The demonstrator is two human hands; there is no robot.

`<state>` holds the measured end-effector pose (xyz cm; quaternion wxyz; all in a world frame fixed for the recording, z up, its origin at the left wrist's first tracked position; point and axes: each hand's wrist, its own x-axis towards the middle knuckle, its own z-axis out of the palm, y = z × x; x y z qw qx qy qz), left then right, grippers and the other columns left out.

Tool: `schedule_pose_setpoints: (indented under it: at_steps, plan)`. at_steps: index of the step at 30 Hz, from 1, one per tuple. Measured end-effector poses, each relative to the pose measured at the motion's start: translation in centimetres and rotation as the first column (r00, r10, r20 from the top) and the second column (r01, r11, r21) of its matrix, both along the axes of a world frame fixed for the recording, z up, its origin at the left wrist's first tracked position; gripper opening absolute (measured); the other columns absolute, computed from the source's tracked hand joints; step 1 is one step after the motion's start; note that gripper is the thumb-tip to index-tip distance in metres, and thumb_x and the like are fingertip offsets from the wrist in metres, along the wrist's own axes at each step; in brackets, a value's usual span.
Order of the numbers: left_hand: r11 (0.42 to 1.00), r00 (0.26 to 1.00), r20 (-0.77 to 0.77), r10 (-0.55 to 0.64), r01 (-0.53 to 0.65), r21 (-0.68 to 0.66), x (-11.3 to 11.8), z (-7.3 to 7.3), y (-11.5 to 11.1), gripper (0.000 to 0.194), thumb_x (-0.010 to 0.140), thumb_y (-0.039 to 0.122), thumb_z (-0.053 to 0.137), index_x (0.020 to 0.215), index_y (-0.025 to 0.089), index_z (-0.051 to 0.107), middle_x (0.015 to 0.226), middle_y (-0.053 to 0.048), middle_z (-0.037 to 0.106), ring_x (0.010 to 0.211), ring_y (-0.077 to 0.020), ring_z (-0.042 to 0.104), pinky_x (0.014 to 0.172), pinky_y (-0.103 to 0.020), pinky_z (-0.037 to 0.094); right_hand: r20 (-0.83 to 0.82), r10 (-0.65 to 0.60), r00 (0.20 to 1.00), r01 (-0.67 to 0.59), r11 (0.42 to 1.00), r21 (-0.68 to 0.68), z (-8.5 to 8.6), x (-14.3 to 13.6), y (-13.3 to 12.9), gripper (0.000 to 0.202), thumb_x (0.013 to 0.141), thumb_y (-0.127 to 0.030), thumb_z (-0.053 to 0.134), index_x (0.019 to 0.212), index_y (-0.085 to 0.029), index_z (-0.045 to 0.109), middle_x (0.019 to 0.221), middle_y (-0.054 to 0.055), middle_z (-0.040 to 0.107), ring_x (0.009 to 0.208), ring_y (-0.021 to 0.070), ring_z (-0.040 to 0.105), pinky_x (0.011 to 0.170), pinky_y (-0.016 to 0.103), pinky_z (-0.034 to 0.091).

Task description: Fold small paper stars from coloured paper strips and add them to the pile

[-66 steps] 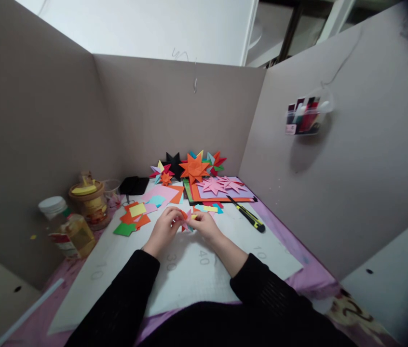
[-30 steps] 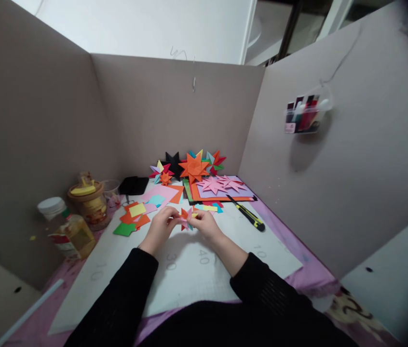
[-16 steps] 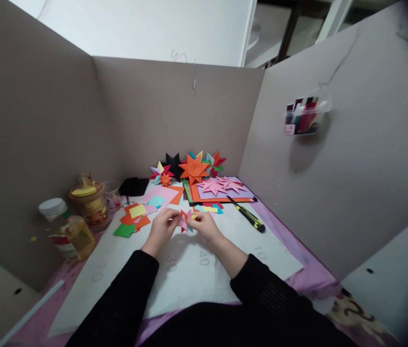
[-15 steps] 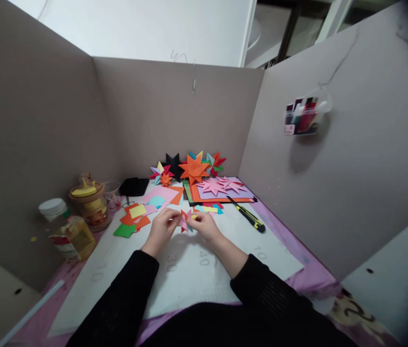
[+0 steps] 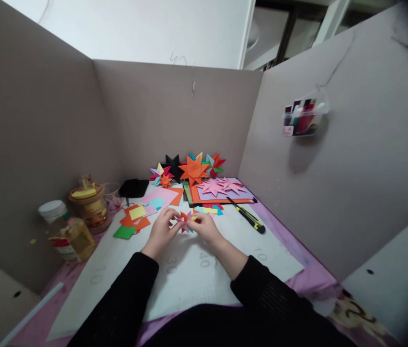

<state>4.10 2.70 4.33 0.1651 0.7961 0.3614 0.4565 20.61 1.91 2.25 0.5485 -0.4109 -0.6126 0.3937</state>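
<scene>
Between my two hands is a small multicoloured folded paper star [image 5: 186, 222] with pink, orange and yellow points, held just above the white board [image 5: 189, 284]. My left hand [image 5: 163, 230] pinches its left side between thumb and fingers. On the other side, my right hand [image 5: 204, 226] grips the star near a yellow point. My fingertips cover part of the folds. Left of my hands lie loose paper pieces: a yellow one [image 5: 137, 212], a green one [image 5: 125, 232] and several orange ones. Small blue and yellow scraps [image 5: 211, 210] lie just behind my right hand.
Finished paper stars [image 5: 194, 168] lean at the back wall, and pink stars [image 5: 212, 187] lie on stacked coloured sheets. A utility knife [image 5: 246, 215] rests at the right. Jars [image 5: 88, 207] and a glue bottle [image 5: 72, 236] stand left. Grey panels enclose three sides.
My left fingers have shifted on the star, with the index finger now more arched and the thumb further toward the star. My right hand has barely moved.
</scene>
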Motion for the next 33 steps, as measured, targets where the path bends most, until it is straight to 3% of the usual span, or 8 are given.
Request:
schedule_pose_setpoints:
  at_steps: [10,22,33]
  plan:
    - [0.990,0.996,0.089,0.012,0.001,-0.141,0.03,-0.31,0.27,0.012,0.079,0.026,0.056,0.071,0.017,0.054,0.074,-0.001,0.056,0.070,-0.0125,0.054,0.059,-0.022,0.046,-0.009,0.019,1.000,-0.019,1.000,-0.011,0.06,0.03,-0.06,0.013,0.068,-0.024,0.056,0.059,-0.015,0.056,0.057,-0.002,0.049,0.054,0.0096,0.040,0.052,0.022,0.030]
    - [0.979,0.985,0.161,0.063,-0.029,-0.203,0.45,-0.01,-0.11,0.014,0.078,0.027,0.056,0.069,0.016,0.054,0.071,0.000,0.057,0.066,-0.0116,0.055,0.058,-0.021,0.046,0.025,0.017,1.000,-0.016,1.000,-0.022,0.15,0.00,-0.09,0.023,0.068,-0.030,0.059,0.054,-0.016,0.049,0.053,-0.004,0.043,0.052,0.0085,0.037,0.051,0.021,0.028]
    - [0.974,0.975,0.201,0.091,-0.044,-0.224,0.57,-0.34,-0.18,0.014,0.078,0.027,0.056,0.068,0.017,0.053,0.069,0.001,0.057,0.064,-0.0110,0.055,0.057,-0.020,0.046,0.041,0.039,0.998,-0.038,0.999,-0.024,0.14,-0.01,-0.16,0.021,0.070,-0.032,0.060,0.060,-0.014,0.060,0.058,0.000,0.054,0.055,0.0107,0.045,0.052,0.022,0.033]
